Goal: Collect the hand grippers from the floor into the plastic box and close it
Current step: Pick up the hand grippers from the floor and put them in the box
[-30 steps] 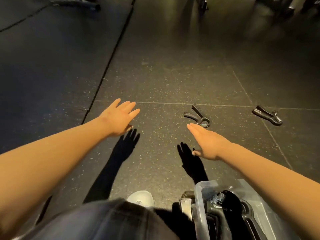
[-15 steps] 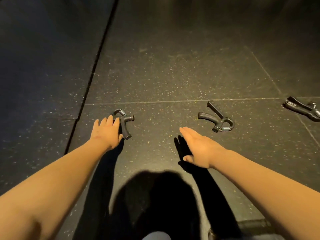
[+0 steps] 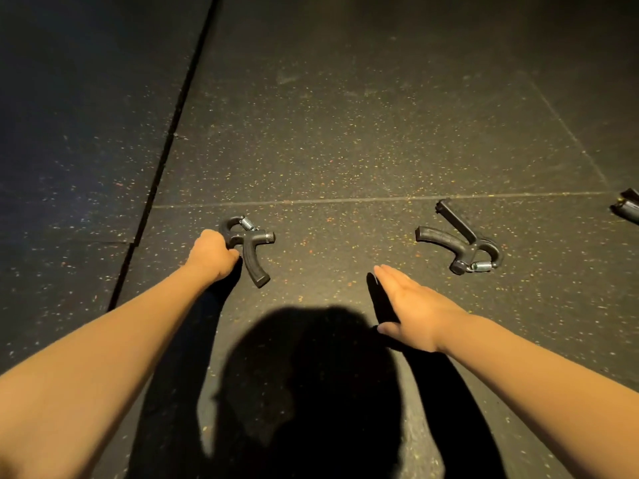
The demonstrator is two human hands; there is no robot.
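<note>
Left hand (image 3: 211, 253) has its fingers curled tight round one handle of a black hand gripper (image 3: 251, 252) that's lying on the speckled rubber floor (image 3: 345, 133). The other handle is sticking out free. Right hand (image 3: 413, 307) is flat, fingers straight and together, holding nothing, near a second hand gripper (image 3: 458, 242) with its handles splayed. A third gripper (image 3: 627, 210) peeks in at the right edge, well apart.

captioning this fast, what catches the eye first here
The left hand grips one handle of a black plastic hand gripper with a steel spring on the dark speckled rubber floor, left of centre. The right hand hovers open short of a second black hand gripper to the right; a third gripper is cut off at the right edge.
</note>
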